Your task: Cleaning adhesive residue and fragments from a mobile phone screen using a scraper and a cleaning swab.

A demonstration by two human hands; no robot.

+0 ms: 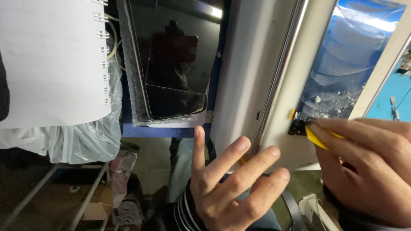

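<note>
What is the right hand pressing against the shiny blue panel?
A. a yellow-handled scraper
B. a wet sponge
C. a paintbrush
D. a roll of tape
A: the right hand pinches a yellow-handled scraper, its dark tip at the lower edge of the blue panel, amid white crumbs.

Right hand [368,171] cut off by right and bottom edges; yellow scraper [319,137] mostly buried in its fingers. Spiral notebook [51,60] cropped top and left. Left hand [231,184] wrist out of frame.
</note>
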